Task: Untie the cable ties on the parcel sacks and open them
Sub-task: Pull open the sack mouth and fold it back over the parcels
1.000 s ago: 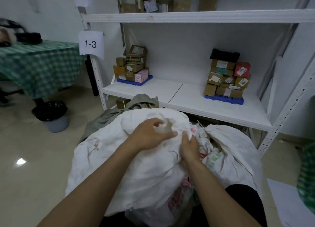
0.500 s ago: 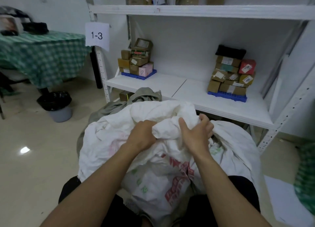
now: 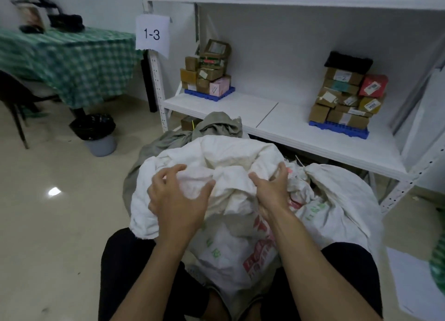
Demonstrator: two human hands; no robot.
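At frame centre, on the floor between the person's knees, sits a white parcel sack (image 3: 231, 176), top bunched and crumpled; red and green print shows on its lower face at 6 o'clock. A second white sack (image 3: 337, 200) lies touching it at 3 o'clock, neck gathered. Cable tie: cannot tell, not clearly visible. Grey-green sack (image 3: 216, 128) behind, at 12 o'clock.

Left hand (image 3: 177, 200): fingers spread and relaxed, resting over the sack's left fold, not clamped on fabric. Right hand (image 3: 272, 193): fingers curled round a gather of the sack's cloth, thumb on the near side, gripping it.

Surroundings: white shelf unit (image 3: 277, 118) at 12–2 o'clock, w/ two stacks of small cartons on blue pallets, one at 12 (image 3: 208, 75), one at 2 (image 3: 346, 96). Paper label "1-3" (image 3: 152, 34) on the upright at 11. Worktop w/ green check cloth (image 3: 67, 58) at 10; grey bin w/ black liner (image 3: 96, 134) below it, on the floor.
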